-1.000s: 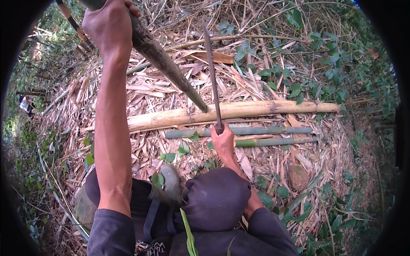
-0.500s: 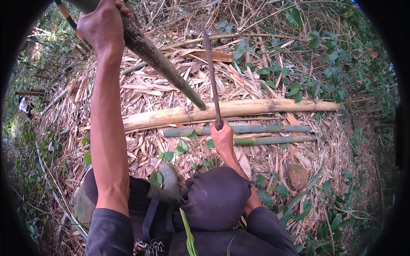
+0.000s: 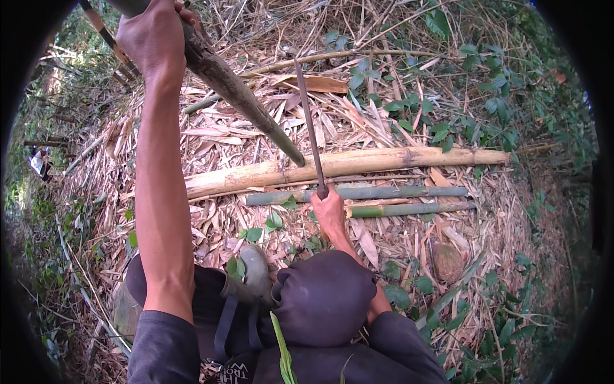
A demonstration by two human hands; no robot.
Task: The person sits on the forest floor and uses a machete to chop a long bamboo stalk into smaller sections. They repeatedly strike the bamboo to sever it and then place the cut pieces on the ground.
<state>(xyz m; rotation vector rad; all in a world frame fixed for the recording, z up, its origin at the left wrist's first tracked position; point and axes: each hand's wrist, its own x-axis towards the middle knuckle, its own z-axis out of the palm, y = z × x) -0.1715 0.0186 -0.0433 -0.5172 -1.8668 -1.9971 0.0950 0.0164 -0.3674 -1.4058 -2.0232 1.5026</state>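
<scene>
My left hand (image 3: 153, 40) is wrapped round a greyish-green bamboo pole (image 3: 240, 93) at the upper left. The pole slants down to the right, and its lower end meets a thick, pale yellow bamboo stem (image 3: 384, 161) lying across the ground. In my right hand (image 3: 329, 208) is the dark handle of a machete (image 3: 308, 118). Its long, narrow blade points away from me, tilted a little left, and passes over the pale stem just right of the pole's end. Two green bamboo pieces (image 3: 403, 192) lie side by side near my right hand.
Dry bamboo sheaths and leaves (image 3: 224, 137) litter the ground. My boot (image 3: 254, 272) and bent knee (image 3: 326, 294) are close below my hands. A brownish stone-like lump (image 3: 446, 262) lies to the right. Leafy plants (image 3: 499, 96) grow at the far right; a distant person (image 3: 39, 163) is at the left edge.
The machete and my right hand have shifted slightly left, bringing the blade closer to the pole's lower end. The blade tip is lower in view. My left hand stays almost still on the pole.
</scene>
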